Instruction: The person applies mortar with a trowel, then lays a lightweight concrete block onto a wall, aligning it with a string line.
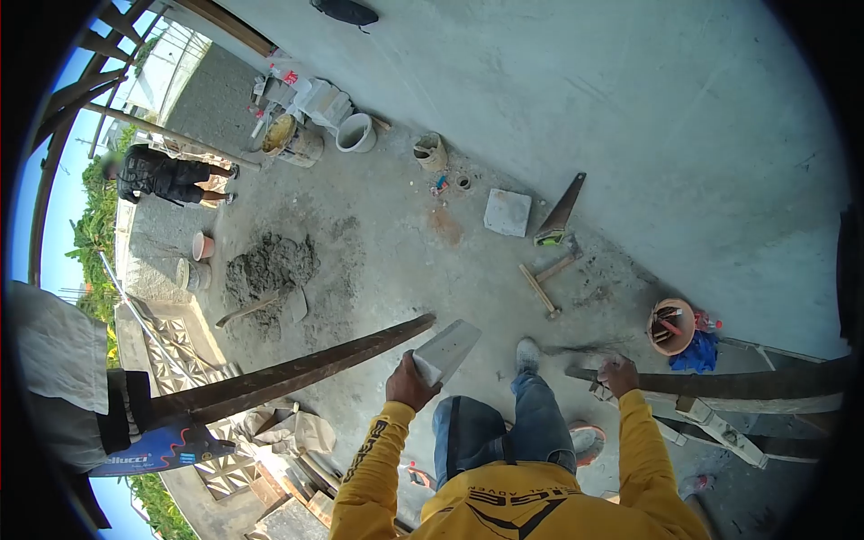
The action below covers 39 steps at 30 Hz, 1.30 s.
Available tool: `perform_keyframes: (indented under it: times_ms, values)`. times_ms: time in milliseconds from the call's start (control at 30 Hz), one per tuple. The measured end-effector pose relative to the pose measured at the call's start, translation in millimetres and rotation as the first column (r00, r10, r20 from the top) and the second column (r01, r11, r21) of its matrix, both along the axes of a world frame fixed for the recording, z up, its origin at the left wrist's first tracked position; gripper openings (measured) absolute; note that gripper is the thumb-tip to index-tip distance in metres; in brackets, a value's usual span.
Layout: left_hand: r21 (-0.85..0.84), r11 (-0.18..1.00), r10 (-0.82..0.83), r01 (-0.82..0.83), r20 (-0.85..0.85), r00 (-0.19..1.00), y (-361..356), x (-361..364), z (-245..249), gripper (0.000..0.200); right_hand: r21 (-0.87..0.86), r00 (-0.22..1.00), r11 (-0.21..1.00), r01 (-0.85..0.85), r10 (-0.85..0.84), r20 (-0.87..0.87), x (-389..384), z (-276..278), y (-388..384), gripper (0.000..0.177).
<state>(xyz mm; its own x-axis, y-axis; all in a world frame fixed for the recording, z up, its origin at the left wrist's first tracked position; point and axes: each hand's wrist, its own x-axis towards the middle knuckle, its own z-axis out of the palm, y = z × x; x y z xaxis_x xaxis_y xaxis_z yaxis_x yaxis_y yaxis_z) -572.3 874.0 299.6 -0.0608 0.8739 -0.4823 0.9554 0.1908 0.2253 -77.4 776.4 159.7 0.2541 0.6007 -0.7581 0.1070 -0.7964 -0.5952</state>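
My left hand [410,383] is closed around the lower end of a pale grey concrete block [452,349], held tilted above the floor. Just beyond the block, the end of a long dark wooden plank [306,371] reaches in from the left. My right hand [617,375] is closed at the near end of a dark wooden beam [747,387], with its fingers curled. Pale wooden pieces [720,430] are joined to that beam below. Between my arms are my jeans and one shoe on the concrete floor.
Wet mortar [270,268] with a hoe [297,303] lies on the floor. Ahead are a hammer [540,290], a handsaw [562,209], a square slab [508,212] and several buckets. A tool bucket [671,326] stands right by the wall. Another person [166,175] bends far left.
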Motion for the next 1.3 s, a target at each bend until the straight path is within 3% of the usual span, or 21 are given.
perform_keyframes:
  times_ms: [133, 267, 500, 700, 767, 833, 900, 967, 1100, 1167, 1200, 1300]
  values:
    - [-0.039, 0.979, -0.199, 0.198, -0.009, 0.98, 95.0, 21.8, -34.1, 0.1, -0.023, 0.979, 0.987, 0.161, -0.163, -0.12, 1.4, -38.9, -27.9, 0.029]
    - [-0.096, 0.931, -0.355, 0.353, -0.013, 0.935, 174.6, 33.4, -100.9, 0.095, -0.108, 0.973, 0.967, 0.233, -0.232, 0.013, -21.5, -33.8, -21.8, 0.034]
    - [-0.238, 0.801, -0.569, 0.549, -0.021, 0.822, 293.4, 58.1, -240.9, 0.091, -0.121, 0.881, 0.872, 0.474, -0.471, 0.05, -77.7, -110.8, 41.9, 0.037]
    - [-0.321, 0.686, -0.71, 0.654, -0.095, 0.698, 356.3, 72.2, -385.2, 0.092, -0.171, 0.918, 0.903, 0.395, -0.387, 0.079, -110.5, -290.3, 136.7, 0.037]
    - [-0.325, 0.656, -0.743, 0.681, -0.121, 0.658, 371.5, 73.7, -438.1, 0.092, -0.164, 0.866, 0.851, 0.499, -0.498, 0.054, -116.3, -370.9, 169.9, 0.039]
    - [-0.306, 0.642, -0.762, 0.704, -0.148, 0.631, 382.2, 69.7, -487.1, 0.092, -0.117, 0.874, 0.866, 0.486, -0.48, 0.081, -117.8, -444.4, 201.2, 0.044]
    - [-0.296, 0.627, -0.777, 0.72, -0.167, 0.608, 387.0, 63.4, -525.0, 0.089, -0.011, 0.863, 0.89, 0.456, -0.439, 0.252, -120.7, -539.5, 213.4, 0.051]
    - [-0.28, 0.632, -0.774, 0.723, -0.179, 0.607, 390.9, 58.5, -553.6, 0.083, 0.049, 0.844, 0.904, 0.426, -0.416, 0.338, -116.1, -591.1, 235.2, 0.058]
    - [-0.215, 0.65, -0.76, 0.729, -0.17, 0.627, 384.8, 48.2, -591.9, 0.087, 0.105, 0.772, 0.932, 0.347, -0.347, 0.532, -110.7, -626.9, 286.0, 0.065]
    - [-0.144, 0.665, -0.747, 0.733, -0.153, 0.647, 379.7, 48.5, -594.5, 0.088, 0.087, 0.73, 0.956, 0.282, -0.272, 0.627, -104.2, -668.9, 296.9, 0.07]
    - [-0.108, 0.677, -0.735, 0.728, -0.148, 0.661, 377.4, 45.2, -595.6, 0.089, 0.056, 0.738, 0.965, 0.256, -0.233, 0.633, -92.6, -723.2, 296.2, 0.074]
    - [0.178, 0.665, -0.731, 0.725, -0.039, 0.681, 370.2, 18.4, -621.6, 0.094, 0.102, 0.708, 0.937, 0.334, -0.321, 0.629, -114.3, -684.3, 324.5, 0.078]
